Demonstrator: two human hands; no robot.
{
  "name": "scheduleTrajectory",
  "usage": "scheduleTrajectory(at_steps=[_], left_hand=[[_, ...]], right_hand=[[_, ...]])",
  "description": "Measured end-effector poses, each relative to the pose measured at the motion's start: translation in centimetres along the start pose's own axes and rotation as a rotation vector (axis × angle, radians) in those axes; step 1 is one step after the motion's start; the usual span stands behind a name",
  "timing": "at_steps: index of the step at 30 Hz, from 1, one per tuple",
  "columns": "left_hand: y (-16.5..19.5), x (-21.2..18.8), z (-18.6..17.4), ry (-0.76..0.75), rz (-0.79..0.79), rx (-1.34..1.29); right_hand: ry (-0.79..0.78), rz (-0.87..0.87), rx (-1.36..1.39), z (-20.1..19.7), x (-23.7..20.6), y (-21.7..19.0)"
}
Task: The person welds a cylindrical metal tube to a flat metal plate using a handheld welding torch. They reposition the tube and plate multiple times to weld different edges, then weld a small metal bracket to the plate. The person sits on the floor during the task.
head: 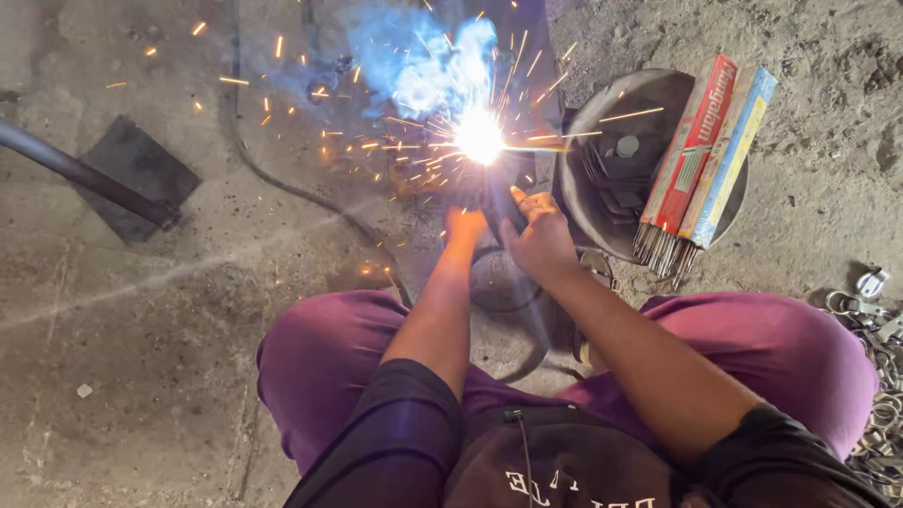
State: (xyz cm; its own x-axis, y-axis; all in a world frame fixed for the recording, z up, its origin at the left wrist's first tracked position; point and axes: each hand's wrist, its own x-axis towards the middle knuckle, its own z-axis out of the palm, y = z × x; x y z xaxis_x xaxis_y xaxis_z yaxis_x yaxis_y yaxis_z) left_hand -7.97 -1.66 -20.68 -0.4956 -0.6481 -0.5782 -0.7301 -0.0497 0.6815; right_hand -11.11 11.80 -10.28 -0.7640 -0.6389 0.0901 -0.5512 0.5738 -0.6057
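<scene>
Both hands reach forward together: the left hand [465,229] and right hand [541,237] close round a dark welding holder [496,202], whose tip burns at a white arc [480,137] throwing sparks and blue smoke. The floor [141,310] is rough, dusty concrete. Right of the arc, a round metal pan [602,141] carries two electrode packets [707,150]; a dark plate [132,174] with a pipe lies left.

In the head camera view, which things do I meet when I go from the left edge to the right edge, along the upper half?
Dark pipe → flat dark metal plate → bright welding arc → round metal tub → red box of welding rods → blue and yellow box of rods.
</scene>
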Motion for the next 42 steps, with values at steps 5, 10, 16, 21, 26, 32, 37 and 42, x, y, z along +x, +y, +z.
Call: scheduleTrajectory(at_steps=[5, 10, 16, 21, 26, 32, 37, 42], left_hand=[[0.5, -0.4, -0.4, 0.000, 0.000, 0.012], [0.8, -0.8, -0.4, 0.001, 0.005, 0.023], [0.8, -0.7, -0.3, 0.000, 0.032, 0.054], [1.5, -1.2, 0.0, 0.069, -0.071, 0.118], [1.4, -3.2, 0.1, -0.018, 0.061, 0.243], [0.6, -4.5, 0.7, -0.107, 0.216, 0.518], [1.0, -5.4, 1.4, -0.193, 0.217, 0.615], [1.6, -6.3, 1.3, -0.191, 0.189, 0.636]], right_hand=[[-0.039, 0.096, 0.026, -0.3, 0.2, -0.3], [-0.022, 0.075, 0.065, -0.7, 0.2, -0.3], [-0.035, 0.098, 0.027, -0.8, 0.4, 0.1], [0.209, 0.029, 0.414, -1.2, 0.8, 0.3], [0.040, 0.507, 1.130, -4.0, 2.3, 3.6], [0.059, 0.909, 1.224, -5.5, 1.6, 6.8], [-0.022, 0.641, 1.043, -6.1, 0.8, 6.7], [-0.030, 0.627, 0.821, -6.2, 1.2, 6.8]])
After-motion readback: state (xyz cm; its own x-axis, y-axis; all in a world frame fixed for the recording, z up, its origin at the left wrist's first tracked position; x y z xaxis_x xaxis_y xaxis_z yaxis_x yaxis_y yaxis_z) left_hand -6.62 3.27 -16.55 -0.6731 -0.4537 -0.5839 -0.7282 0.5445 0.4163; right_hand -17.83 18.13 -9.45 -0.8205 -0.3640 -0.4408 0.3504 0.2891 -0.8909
